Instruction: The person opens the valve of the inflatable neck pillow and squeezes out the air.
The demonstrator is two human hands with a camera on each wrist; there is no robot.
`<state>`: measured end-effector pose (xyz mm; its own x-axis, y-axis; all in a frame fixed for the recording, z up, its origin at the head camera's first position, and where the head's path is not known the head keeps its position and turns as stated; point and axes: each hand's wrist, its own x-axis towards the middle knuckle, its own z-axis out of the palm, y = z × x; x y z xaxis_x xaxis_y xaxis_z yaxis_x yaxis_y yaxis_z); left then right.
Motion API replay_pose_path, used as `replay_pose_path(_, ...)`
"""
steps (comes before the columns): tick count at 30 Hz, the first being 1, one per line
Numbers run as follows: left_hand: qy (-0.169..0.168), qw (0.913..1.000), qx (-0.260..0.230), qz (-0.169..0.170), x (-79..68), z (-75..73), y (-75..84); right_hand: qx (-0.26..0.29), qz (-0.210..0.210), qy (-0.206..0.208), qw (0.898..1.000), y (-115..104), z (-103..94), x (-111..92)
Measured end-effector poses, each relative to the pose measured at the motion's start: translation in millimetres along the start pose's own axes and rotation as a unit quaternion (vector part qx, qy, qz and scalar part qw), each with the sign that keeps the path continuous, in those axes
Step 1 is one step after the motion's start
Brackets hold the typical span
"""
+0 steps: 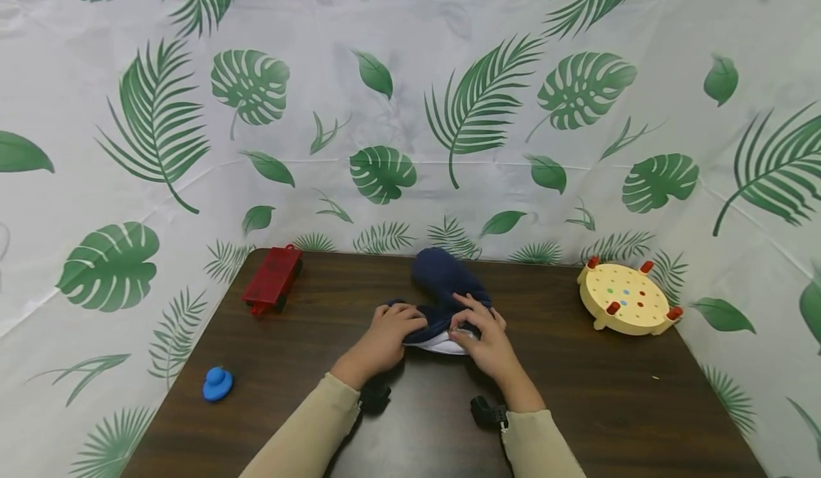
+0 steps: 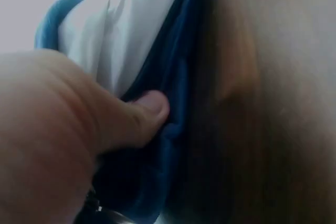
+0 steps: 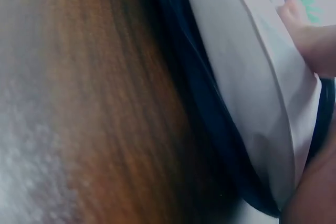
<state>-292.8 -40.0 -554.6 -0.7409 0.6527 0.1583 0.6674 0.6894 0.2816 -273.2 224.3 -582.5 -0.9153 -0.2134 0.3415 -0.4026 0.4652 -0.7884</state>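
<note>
Head view, largest to smallest: what's logged?

Leaf-print sheet (image 1: 400, 125) fills the background. Dark wood-grain bench (image 1: 420, 428) runs up to it. On the bench, toward the far middle: navy cushion (image 1: 442, 271), stuffed and bent, white lining (image 1: 442, 344) exposed on the side nearest the person. Cream toy (image 1: 625, 297), pegs pointing up, well off to the right; red toy (image 1: 272, 278) well off to the left. Neither touches the cushion.

Failure modes from here?

Judgement only. Chief risk: one side slipping loose. The cushion looks soft, so an uneven pull between the hands could let the navy rim fold back over the lining. Second: lining bunching up, if a thumb drags it rather than the rim. Both toys look too distant to interfere.

Hands, then fingers?

Left hand (image 1: 381, 337) on the cushion's left part, fingers bent over it, gap closed on cloth. Left wrist view: thumb (image 2: 144, 119) lies on the navy rim; remaining fingertips hidden. Right hand (image 1: 489, 339) on the right part, fingers curled, narrow opening toward the thumb, cloth between. Right wrist view: one digit against the lining. Firmness of hold: cannot tell.
</note>
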Motion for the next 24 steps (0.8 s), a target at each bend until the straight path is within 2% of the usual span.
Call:
replay_pose_path(3, 0.018, 0.9991, 0.009, 0.038, -0.3, -4.1, -2.7, 0.025, -0.025, -0.027, 0.999, 0.7, -0.6, -0.4)
replay_pose_path(6, 0.043, 0.9977, 0.005, 0.052, 0.0, -6.4, -4.0, 0.044, -0.038, -0.051, 0.997, 0.6, -0.4, -0.7)
replay_pose_path(8, 0.054, 0.9979, -0.004, 0.036, -0.6, -7.3, -4.5, 0.053, -0.043, -0.062, 0.996, 0.7, 0.5, -1.1)
replay_pose_path(11, 0.053, 0.9984, -0.015, -0.012, -1.6, -9.5, -4.6, 0.054, -0.044, -0.079, 0.994, -0.4, 2.5, -1.2)
replay_pose_path(14, 0.028, 0.9983, -0.006, -0.050, -3.1, -11.3, -5.1, 0.048, -0.040, -0.094, 0.994, -3.0, 4.7, -0.9)
replay_pose_path(16, 0.015, 0.9980, 0.008, -0.061, -3.3, -11.3, -5.9, 0.047, -0.040, -0.097, 0.993, -5.4, 5.2, -0.5)
replay_pose_path(19, 0.004, 0.9964, 0.022, -0.081, -2.0, -9.8, -6.7, 0.047, -0.046, -0.086, 0.994, -8.3, 5.7, 0.2)
replay_pose_path(24, 0.024, 0.9930, 0.051, -0.103, 1.3, -7.5, -5.1, 0.049, -0.063, -0.059, 0.995, -13.0, 4.1, 1.3)
